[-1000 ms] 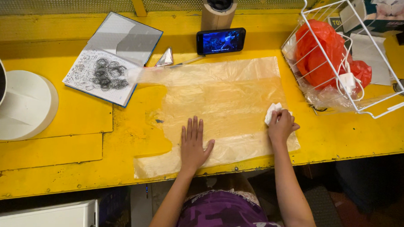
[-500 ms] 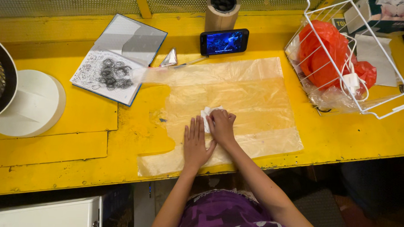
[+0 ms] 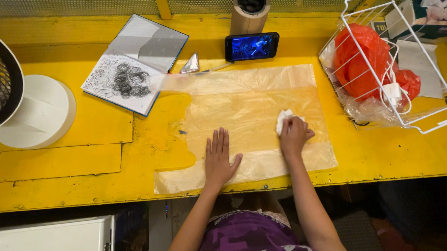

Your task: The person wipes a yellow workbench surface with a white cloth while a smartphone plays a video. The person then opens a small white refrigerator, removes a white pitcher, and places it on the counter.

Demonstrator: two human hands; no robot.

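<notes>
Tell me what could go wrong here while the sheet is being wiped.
1. The plastic sheet hangs past the table edge at the front; only the flat left hand pins it, so a hard stroke could bunch or drag it.
2. The right hand rubs with a small white wad; strokes toward the back could push the sheet into the propped phone and tip it.
3. The wire basket sits close on the right; a wide swipe may hit it.

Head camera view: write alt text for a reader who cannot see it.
A person's left hand lies flat on a clear plastic sheet spread over a yellow workbench, while the right hand presses a white cloth onto the sheet. Behind are a phone, an open notebook and a white wire basket of red bags.
</notes>
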